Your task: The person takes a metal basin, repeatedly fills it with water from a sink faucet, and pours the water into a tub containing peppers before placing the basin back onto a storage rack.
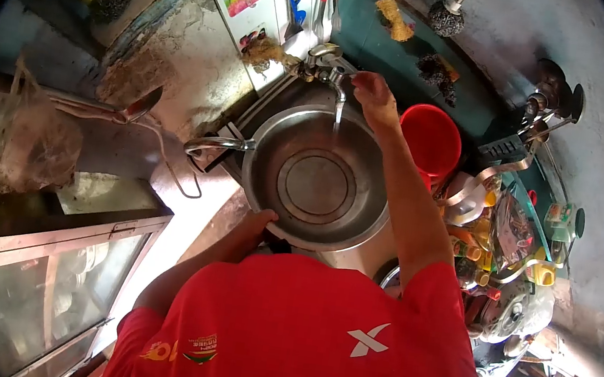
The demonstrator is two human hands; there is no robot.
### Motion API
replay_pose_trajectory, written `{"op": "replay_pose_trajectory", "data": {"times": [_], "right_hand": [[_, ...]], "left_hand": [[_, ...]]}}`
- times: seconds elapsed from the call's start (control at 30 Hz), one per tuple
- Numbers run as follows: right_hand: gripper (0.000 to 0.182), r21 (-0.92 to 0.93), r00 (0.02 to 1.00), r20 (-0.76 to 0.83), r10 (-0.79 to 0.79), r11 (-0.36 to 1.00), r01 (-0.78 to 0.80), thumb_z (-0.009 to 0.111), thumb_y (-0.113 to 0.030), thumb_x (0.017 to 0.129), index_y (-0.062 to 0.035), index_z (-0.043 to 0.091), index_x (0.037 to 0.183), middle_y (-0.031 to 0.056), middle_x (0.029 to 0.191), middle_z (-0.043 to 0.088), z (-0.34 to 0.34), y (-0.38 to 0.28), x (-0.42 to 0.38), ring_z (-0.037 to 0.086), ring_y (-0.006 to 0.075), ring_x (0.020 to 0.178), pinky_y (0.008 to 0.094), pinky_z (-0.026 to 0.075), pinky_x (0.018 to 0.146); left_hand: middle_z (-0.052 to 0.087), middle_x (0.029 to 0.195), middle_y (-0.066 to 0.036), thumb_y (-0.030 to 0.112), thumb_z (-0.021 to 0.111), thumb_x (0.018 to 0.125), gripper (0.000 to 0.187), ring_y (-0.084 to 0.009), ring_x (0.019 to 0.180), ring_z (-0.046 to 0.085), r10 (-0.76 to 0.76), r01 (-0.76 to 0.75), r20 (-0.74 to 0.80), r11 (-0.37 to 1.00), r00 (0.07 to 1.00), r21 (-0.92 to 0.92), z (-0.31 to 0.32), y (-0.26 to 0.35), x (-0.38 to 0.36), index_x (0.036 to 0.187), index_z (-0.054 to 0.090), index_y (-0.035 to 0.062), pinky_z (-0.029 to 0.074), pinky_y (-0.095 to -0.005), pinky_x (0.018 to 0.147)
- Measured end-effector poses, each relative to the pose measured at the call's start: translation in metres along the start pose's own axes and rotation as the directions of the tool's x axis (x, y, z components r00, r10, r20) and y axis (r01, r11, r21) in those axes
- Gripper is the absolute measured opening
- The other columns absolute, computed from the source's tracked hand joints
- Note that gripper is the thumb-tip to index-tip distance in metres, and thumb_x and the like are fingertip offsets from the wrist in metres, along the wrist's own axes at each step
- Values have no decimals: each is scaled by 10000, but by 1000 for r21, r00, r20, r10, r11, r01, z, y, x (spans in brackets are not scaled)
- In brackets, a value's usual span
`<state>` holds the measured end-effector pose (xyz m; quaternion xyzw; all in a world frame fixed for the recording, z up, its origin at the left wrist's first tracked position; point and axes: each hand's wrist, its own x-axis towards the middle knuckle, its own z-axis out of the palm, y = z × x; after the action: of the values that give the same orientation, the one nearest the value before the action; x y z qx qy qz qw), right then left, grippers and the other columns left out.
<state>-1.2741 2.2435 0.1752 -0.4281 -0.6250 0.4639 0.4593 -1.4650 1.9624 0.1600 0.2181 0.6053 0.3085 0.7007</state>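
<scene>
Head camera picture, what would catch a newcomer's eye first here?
The big steel pan in the middle, with a thin stream of water running into it from the tap above. The right hand is at the tap, and the left hand grips the pan's near rim. The red shirt fills the bottom, and a red bowl sits just right of the pan.

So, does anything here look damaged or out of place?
Nothing is spilled: water from the tap falls into the steel basin. Only the wall left of the tap looks damaged, with cracked, patchy plaster.
</scene>
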Motion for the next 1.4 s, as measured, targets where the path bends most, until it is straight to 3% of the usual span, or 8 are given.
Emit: {"op": "replay_pose_trajectory", "data": {"times": [0.07, 0.17, 0.27, 0.4, 0.47, 0.6, 0.87, 1.4], "right_hand": [[238, -20, 999, -41, 19, 1000, -19, 525, -87, 752, -16, 551, 978, 99, 941, 614, -6, 16, -9, 583, 189, 926, 287, 438, 818], [230, -161, 989, -129, 67, 983, -88, 525, -103, 756, -28, 567, 969, 109, 959, 614, -14, 21, -35, 589, 210, 923, 302, 443, 816], [216, -311, 977, -177, 115, 936, -167, 521, -118, 757, -47, 584, 952, 115, 970, 610, -21, 30, -70, 590, 232, 915, 319, 448, 808], [208, -351, 969, -197, 147, 913, -209, 512, -105, 752, -74, 596, 940, 115, 954, 603, -27, 37, -113, 580, 257, 909, 347, 448, 792], [205, -393, 961, -214, 174, 885, -248, 513, -96, 749, -77, 595, 937, 114, 946, 596, -30, 24, -134, 571, 269, 909, 354, 445, 791], [208, -495, 965, -257, 62, 849, -186, 518, -67, 734, -69, 583, 932, 113, 936, 581, -40, 8, -167, 552, 293, 904, 369, 440, 781], [293, -702, 931, -363, -49, 671, -239, 545, -64, 712, -69, 533, 1004, 128, 1113, 471, -37, 7, -211, 443, 306, 1041, 393, 384, 869], [664, -536, 877, -477, 54, 774, -339, 535, -5, 668, -32, 287, 1283, 189, 1242, 346, -25, 21, -224, 344, 346, 1168, 407, 316, 977]], "left_hand": [[585, 866, -79, 131, 504, 794, 188, -136, 790, 543, -195, 173, -24, 916, 981, -362, 2, 3, 4, 894, 559, -19, 431, -281, 721], [586, 849, -70, 134, 490, 809, 177, -117, 772, 532, -125, 124, -11, 989, 992, -75, 3, 17, -4, 881, 560, -12, 425, -274, 715], [583, 843, -68, 134, 494, 807, 173, -125, 769, 532, -134, 133, -18, 990, 991, -44, 3, 20, -4, 882, 556, -9, 427, -280, 710], [583, 819, -75, 134, 503, 799, 172, -129, 768, 535, -190, 179, -3, 931, 982, -319, -4, -8, 15, 859, 555, -19, 423, -278, 709], [572, 875, -100, 131, 509, 783, 207, -161, 807, 541, 1, -1, 11, 1000, 1000, -4, 10, 20, -5, 898, 532, -39, 425, -295, 744], [524, 1005, -161, 127, 494, 757, 357, -253, 875, 556, -88, 83, 4, 930, 996, -359, 8, 1, 19, 1040, 441, -86, 439, -332, 817], [479, 1043, -194, 119, 490, 767, 451, -312, 904, 538, -113, 89, -41, 923, 993, -375, 10, 0, 28, 1133, 352, -105, 470, -398, 819], [501, 948, -185, 89, 503, 768, 322, -285, 848, 557, -158, 104, -99, 905, 982, -412, 8, 1, 33, 993, 422, -127, 488, -379, 768]]}}
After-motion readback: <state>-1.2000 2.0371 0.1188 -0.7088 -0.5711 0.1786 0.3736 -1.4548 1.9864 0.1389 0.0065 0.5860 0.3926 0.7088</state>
